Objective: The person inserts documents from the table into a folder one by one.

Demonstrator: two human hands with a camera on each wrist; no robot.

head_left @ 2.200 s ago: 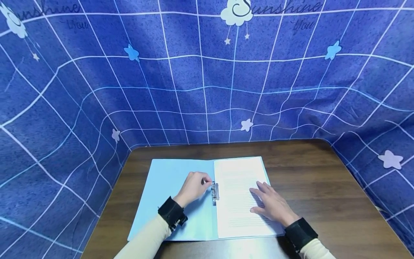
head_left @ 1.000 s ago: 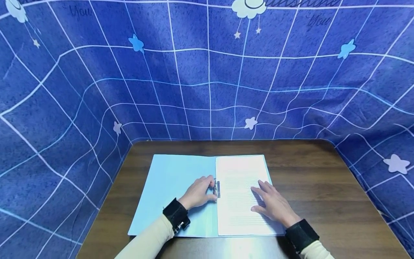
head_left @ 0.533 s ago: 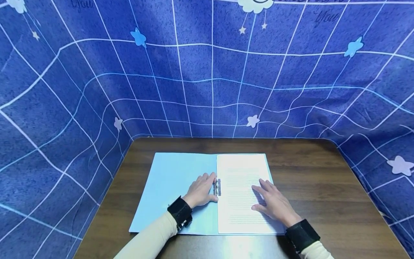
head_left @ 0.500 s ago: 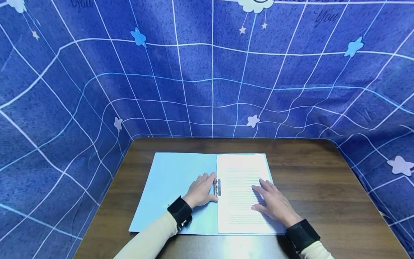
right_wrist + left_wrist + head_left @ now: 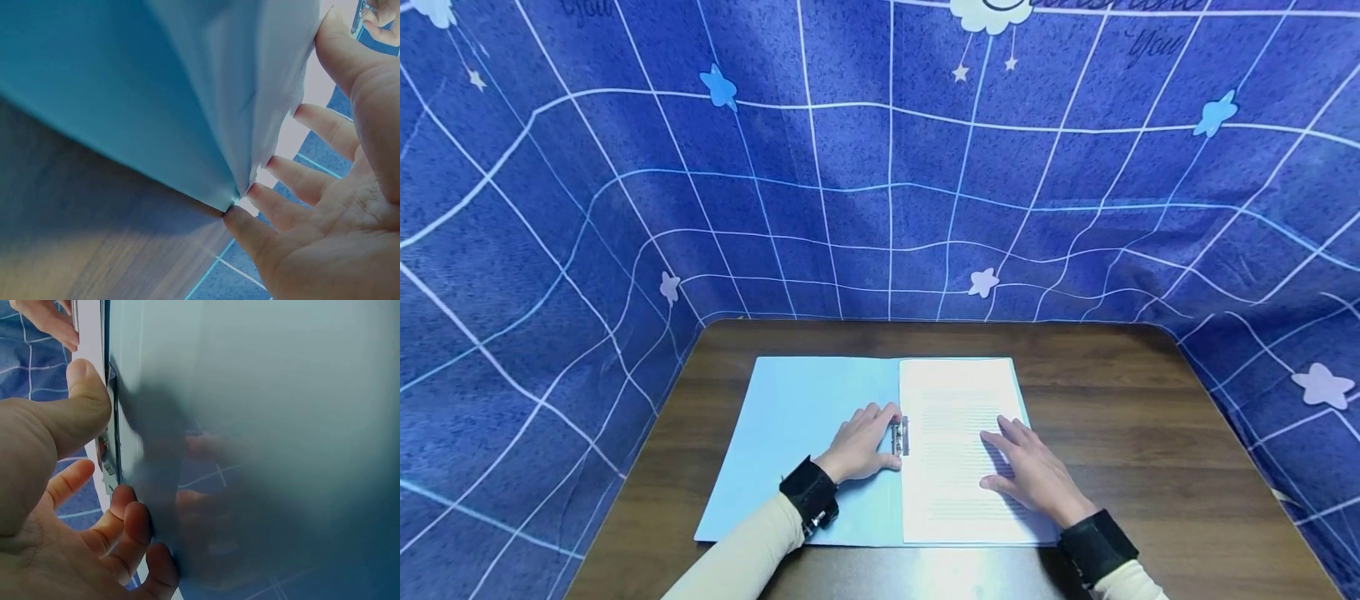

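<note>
A light blue folder (image 5: 805,417) lies opened flat on the table. White printed sheets (image 5: 955,508) cover its right side, and a metal ring clip (image 5: 897,440) sits at their left edge by the spine. My left hand (image 5: 859,446) rests by the clip with thumb and fingers spread apart around it. In the left wrist view, the thumb (image 5: 90,394) lies beside the clip and several fingertips touch the folder. My right hand (image 5: 1036,473) lies over the sheets, fingers spread; the right wrist view shows its fingertips (image 5: 250,228) touching the surface. Whether the rings are closed is too small to tell.
The brown wooden table (image 5: 1120,417) extends on both sides of the folder. A blue cloth (image 5: 850,183) with white lines and stars hangs behind and along both sides. Both wrists wear black bands (image 5: 809,493).
My left hand has gone from curled fingers at the clip's upper end to spread fingers around it. My right hand stays on the sheets. The head view has shifted slightly.
</note>
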